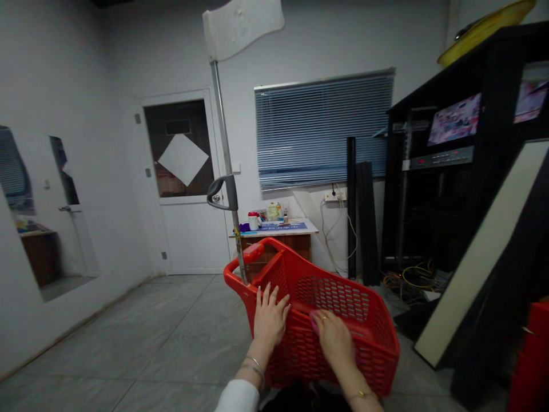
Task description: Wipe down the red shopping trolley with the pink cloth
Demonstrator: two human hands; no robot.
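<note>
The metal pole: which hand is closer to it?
Left. The left hand is at the rim of the red basket, near the metal pole; the right hand is farther along that rim.

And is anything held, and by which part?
The right hand apparently holds a pink item, its gripped part hidden; the left hand rests on the red basket.

Floor: grey, smooth, thin dark seams. Red basket cart above it, base hidden. Cable tangle lies at right; a long pale panel leans with its lower end down on the floor.

Table by the far wall: light top with blue print, brown front. On it, a white jar with red lid, purple cloth just beside, a yellow-green pack behind. Smaller items there too small to identify.
</note>
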